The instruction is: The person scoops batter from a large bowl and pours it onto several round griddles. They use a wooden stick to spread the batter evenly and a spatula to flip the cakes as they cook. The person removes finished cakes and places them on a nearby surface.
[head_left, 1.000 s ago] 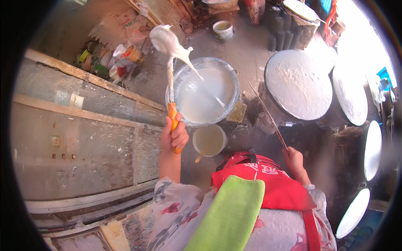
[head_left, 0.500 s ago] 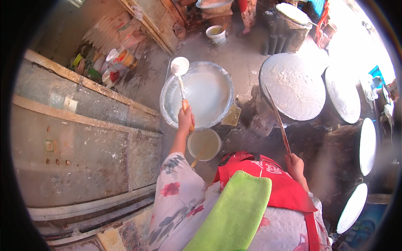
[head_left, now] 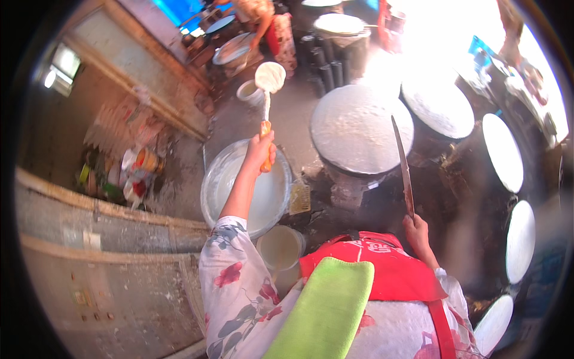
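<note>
My left hand [head_left: 259, 149] is closed around the orange-brown handle of a ladle [head_left: 271, 77]. Its round bowl, coated in pale batter, hangs past the far rim of a wide basin [head_left: 208, 194] of thin white batter. In my right hand [head_left: 417, 232] is a long, narrow, flat blade [head_left: 403, 158], held by its lower end and pointing away from me. The blade's tip overlaps the right side of a large round griddle [head_left: 359, 131] with a whitish surface; whether they touch, I cannot tell.
More round pale plates, one being a white disc [head_left: 503, 152], curve round my right side. Near me stand a bucket [head_left: 280, 248] of cloudy liquid and a yellow basket [head_left: 299, 198]. At the back another person's arm [head_left: 261, 27] reaches to a basin [head_left: 234, 49]. Wooden panels [head_left: 113, 233] line the left.
The view has turned right, bringing the other person's arm in. The ladle has moved from the basin's far rim to beyond it. Both hands keep their holds.
</note>
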`<state>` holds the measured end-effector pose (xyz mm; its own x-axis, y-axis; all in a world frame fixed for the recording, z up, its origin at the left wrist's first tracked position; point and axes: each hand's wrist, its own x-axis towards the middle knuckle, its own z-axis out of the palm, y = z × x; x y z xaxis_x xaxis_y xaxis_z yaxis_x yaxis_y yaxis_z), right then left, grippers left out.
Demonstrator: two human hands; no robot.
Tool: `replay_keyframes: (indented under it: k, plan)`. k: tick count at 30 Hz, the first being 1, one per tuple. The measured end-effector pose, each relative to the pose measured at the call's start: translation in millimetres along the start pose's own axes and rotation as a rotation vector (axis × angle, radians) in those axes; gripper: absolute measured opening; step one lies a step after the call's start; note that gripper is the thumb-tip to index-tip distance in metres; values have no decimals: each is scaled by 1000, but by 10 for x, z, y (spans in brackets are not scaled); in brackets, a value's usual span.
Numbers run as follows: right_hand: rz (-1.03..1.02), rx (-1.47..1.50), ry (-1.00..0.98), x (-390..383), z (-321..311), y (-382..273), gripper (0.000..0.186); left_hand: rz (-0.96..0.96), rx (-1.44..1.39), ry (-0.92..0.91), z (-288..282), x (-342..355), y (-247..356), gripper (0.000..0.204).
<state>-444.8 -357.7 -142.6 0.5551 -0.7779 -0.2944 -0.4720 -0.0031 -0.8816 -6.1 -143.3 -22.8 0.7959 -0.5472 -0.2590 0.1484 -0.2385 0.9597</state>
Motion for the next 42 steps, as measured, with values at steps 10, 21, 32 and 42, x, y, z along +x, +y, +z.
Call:
replay_keyframes:
  k: [10,21,32,42]
  plan:
    - [56,365,205,1192,-1340,1,20,-107,-227,-657,2542,426,1342,31]
    - [91,95,378,2808,-2555,288,29,-127,95,-785,5585,826,1173,23]
    - [135,-204,384,2939,-2471,-135,35,587,964,-402,6223,1335,400,54]
    - [33,-419,369,3212,-2535,-217,26,589,1126,-159,5967,1818,431,57]
